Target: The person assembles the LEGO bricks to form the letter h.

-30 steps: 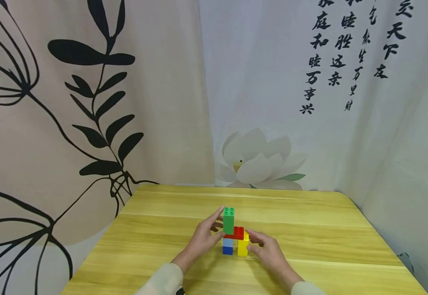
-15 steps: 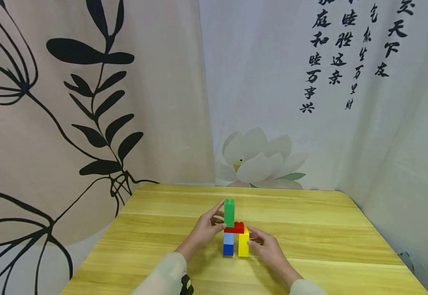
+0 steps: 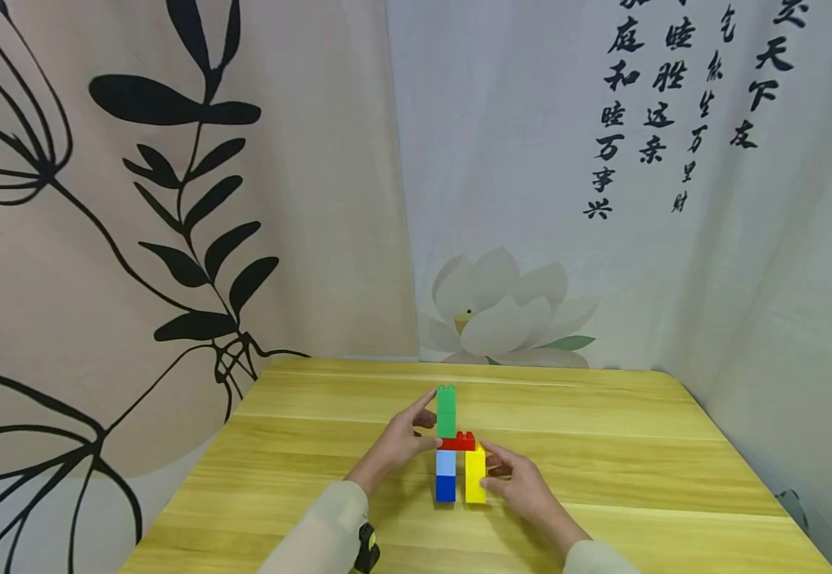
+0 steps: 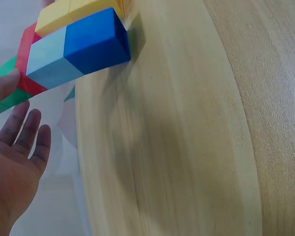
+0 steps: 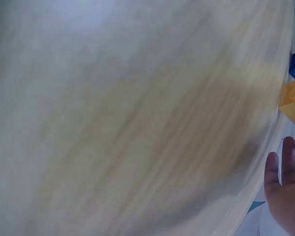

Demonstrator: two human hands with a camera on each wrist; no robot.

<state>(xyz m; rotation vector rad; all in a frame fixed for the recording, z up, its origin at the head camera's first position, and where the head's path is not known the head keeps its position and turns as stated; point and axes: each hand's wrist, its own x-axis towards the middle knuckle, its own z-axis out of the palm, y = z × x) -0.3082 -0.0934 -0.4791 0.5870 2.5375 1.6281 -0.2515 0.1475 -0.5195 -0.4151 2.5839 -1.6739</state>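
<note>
A small structure of toy building bricks stands between my hands in the head view. Green bricks (image 3: 446, 412) rise on the left end of a flat red brick (image 3: 465, 442). Beneath it are a light blue brick (image 3: 446, 462) over a dark blue brick (image 3: 445, 489), and yellow bricks (image 3: 475, 478) on the right. My left hand (image 3: 398, 442) holds the upper left part, its thumb on the red and green and its index finger up along the green. With thumb and index finger, my right hand (image 3: 527, 485) pinches the yellow side. The dark blue brick's underside (image 4: 122, 42) partly shows.
A wooden table (image 3: 602, 446) lies under the hands. Behind it hang pale curtains (image 3: 344, 199) with printed plants and writing. A black band (image 3: 366, 548) is on the left sleeve.
The structure has tilted back: its green top shows fewer studs and more front, and its lower end has come slightly nearer. Both hands keep hold; the left has risen a little.
</note>
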